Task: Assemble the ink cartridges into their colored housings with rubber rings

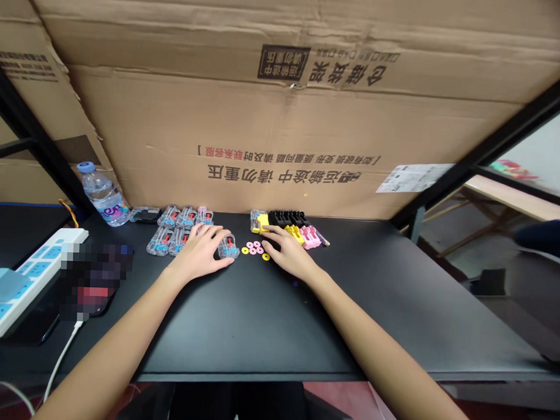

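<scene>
My left hand [202,254] rests over the right end of the group of clear plastic pieces [160,240], its fingers spread. Between its fingertips and thumb lies one clear piece with a red part [228,246]. My right hand [284,252] has its fingers apart, the fingertips at a yellow piece [262,222] beside another clear piece. Small pink rings [253,251] and yellow rings [266,257] lie between the hands. Behind and right of my right hand are black pieces [287,218], yellow pieces [295,234] and pink pieces [310,237].
A water bottle [104,194] leans at the back left. A white power strip [29,281], a blurred phone [98,280] and a white cable [63,355] are at the left. Cardboard [283,124] stands along the black table's [257,332] back edge.
</scene>
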The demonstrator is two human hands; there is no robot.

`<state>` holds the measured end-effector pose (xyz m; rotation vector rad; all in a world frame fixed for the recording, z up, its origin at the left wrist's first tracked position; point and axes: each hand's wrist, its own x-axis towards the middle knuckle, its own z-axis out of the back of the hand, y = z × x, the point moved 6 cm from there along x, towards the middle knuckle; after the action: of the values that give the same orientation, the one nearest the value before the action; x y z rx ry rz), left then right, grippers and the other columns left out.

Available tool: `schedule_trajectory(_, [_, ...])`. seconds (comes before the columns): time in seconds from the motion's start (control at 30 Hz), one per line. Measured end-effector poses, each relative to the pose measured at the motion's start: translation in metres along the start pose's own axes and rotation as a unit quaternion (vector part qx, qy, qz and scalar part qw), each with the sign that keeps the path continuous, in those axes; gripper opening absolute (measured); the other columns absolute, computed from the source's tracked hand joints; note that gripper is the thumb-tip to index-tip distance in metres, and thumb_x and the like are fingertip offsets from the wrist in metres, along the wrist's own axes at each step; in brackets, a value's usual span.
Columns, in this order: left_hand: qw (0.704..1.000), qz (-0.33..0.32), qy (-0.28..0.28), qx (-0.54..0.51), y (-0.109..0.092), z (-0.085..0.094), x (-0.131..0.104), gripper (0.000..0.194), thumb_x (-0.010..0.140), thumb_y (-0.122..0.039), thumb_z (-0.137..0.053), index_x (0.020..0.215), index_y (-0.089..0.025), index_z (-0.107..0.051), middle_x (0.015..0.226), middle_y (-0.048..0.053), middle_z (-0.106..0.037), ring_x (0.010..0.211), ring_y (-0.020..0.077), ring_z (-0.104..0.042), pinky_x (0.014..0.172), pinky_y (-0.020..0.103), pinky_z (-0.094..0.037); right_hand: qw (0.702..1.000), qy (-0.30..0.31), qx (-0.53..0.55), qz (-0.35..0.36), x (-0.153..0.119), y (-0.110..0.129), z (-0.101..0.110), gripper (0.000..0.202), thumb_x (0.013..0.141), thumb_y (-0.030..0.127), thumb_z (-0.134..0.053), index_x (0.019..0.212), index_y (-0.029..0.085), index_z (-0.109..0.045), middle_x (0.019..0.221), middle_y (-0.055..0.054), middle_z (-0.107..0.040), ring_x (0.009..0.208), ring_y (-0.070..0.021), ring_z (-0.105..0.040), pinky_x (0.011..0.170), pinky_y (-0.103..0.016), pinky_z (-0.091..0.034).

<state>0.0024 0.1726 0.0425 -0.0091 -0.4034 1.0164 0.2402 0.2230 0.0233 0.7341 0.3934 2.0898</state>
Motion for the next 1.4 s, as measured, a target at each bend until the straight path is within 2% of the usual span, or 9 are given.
schedule_trajectory(0.27, [1.0, 0.01, -0.006, -0.02, 0.002, -0.001, 0.001, 0.068, 0.095, -0.053, -0.07, 0.154, -0.023, -0.051, 0.146, 0.015, -0.067, 0.141, 0.0366, -0.055, 0.126, 0.06, -0.025, 0.999, -0.049, 0.004, 0.005, 0.0, 0.005, 0.006, 0.034, 0.102, 0.033, -0.057, 0.128, 0.026, -0.079, 0.144, -0.012, -0.069, 0.135, -0.0351, -0.065, 0.119, -0.063, -0.049])
schedule_trajectory(0.37, [0.999, 0.018, -0.01, -0.038, 0.0, 0.002, 0.002, 0.071, 0.094, -0.057, -0.072, 0.153, -0.023, -0.051, 0.143, 0.015, -0.069, 0.136, 0.0359, -0.058, 0.125, 0.059, -0.026, 0.996, -0.056, 0.038, 0.049, -0.003, 0.03, 0.011, 0.034, 0.101, 0.034, -0.061, 0.131, 0.031, -0.076, 0.139, -0.01, -0.072, 0.134, -0.0342, -0.065, 0.118, -0.063, -0.05])
schedule_trajectory(0.47, [0.998, 0.032, -0.003, -0.062, -0.003, 0.007, 0.002, 0.07, 0.095, -0.059, -0.069, 0.152, -0.022, -0.053, 0.131, 0.013, -0.074, 0.129, 0.0334, -0.064, 0.125, 0.058, -0.026, 0.99, -0.012, 0.077, 0.114, -0.007, 0.063, 0.005, 0.04, 0.1, 0.035, -0.065, 0.139, 0.032, -0.071, 0.138, -0.011, -0.072, 0.133, -0.0336, -0.065, 0.118, -0.061, -0.05])
schedule_trajectory(0.6, [0.995, 0.024, 0.007, -0.098, -0.008, 0.013, 0.002, 0.055, 0.1, -0.058, -0.063, 0.143, -0.024, -0.061, 0.117, 0.009, -0.078, 0.121, 0.0293, -0.067, 0.125, 0.058, -0.026, 0.987, 0.025, 0.104, 0.117, -0.008, 0.083, -0.009, 0.035, 0.103, 0.037, -0.063, 0.137, 0.033, -0.071, 0.133, -0.011, -0.074, 0.123, -0.0324, -0.067, 0.109, -0.058, -0.055])
schedule_trajectory(0.77, [0.99, 0.013, 0.018, -0.139, -0.011, 0.017, 0.005, 0.038, 0.11, -0.052, -0.047, 0.127, -0.028, -0.07, 0.109, 0.004, -0.08, 0.117, 0.0261, -0.069, 0.128, 0.058, -0.021, 0.986, -0.005, 0.155, 0.066, -0.009, 0.072, -0.016, 0.029, 0.104, 0.043, -0.064, 0.129, 0.032, -0.074, 0.121, -0.01, -0.078, 0.112, -0.032, -0.07, 0.105, -0.055, -0.056])
schedule_trajectory(0.9, [0.985, -0.004, -0.008, -0.175, -0.014, 0.019, 0.005, 0.039, 0.112, -0.046, -0.046, 0.146, -0.03, -0.058, 0.112, 0.003, -0.08, 0.118, 0.0242, -0.068, 0.127, 0.053, -0.025, 0.968, -0.057, 0.242, -0.022, -0.01, 0.059, -0.011, 0.034, 0.099, 0.047, -0.071, 0.129, 0.032, -0.072, 0.12, -0.008, -0.078, 0.106, -0.0299, -0.073, 0.102, -0.05, -0.058])
schedule_trajectory(0.97, [0.983, -0.006, -0.024, -0.184, -0.015, 0.02, 0.004, 0.044, 0.111, -0.044, -0.05, 0.153, -0.031, -0.052, 0.114, 0.003, -0.079, 0.121, 0.0246, -0.066, 0.123, 0.05, -0.031, 0.957, -0.051, 0.282, -0.046, -0.01, 0.057, -0.012, 0.036, 0.098, 0.048, -0.072, 0.129, 0.031, -0.071, 0.118, -0.008, -0.078, 0.104, -0.0286, -0.074, 0.099, -0.048, -0.06])
schedule_trajectory(1.1, [0.98, -0.002, -0.02, -0.198, -0.018, 0.018, 0.004, 0.039, 0.111, -0.04, -0.049, 0.149, -0.034, -0.057, 0.116, 0.002, -0.078, 0.117, 0.0241, -0.066, 0.117, 0.046, -0.038, 0.925, -0.011, 0.371, -0.078, -0.008, 0.058, -0.02, 0.037, 0.097, 0.049, -0.073, 0.128, 0.03, -0.069, 0.116, -0.007, -0.078, 0.098, -0.0254, -0.074, 0.092, -0.045, -0.062])
schedule_trajectory(1.4, [0.973, 0.03, -0.012, -0.229, -0.013, 0.016, 0.006, 0.035, 0.109, -0.035, -0.052, 0.142, -0.032, -0.062, 0.105, 0.0, -0.077, 0.11, 0.023, -0.068, 0.118, 0.048, -0.036, 0.887, 0.008, 0.447, -0.119, -0.005, 0.047, -0.025, 0.043, 0.093, 0.042, -0.078, 0.131, 0.025, -0.067, 0.103, -0.005, -0.075, 0.084, -0.0188, -0.073, 0.084, -0.039, -0.065])
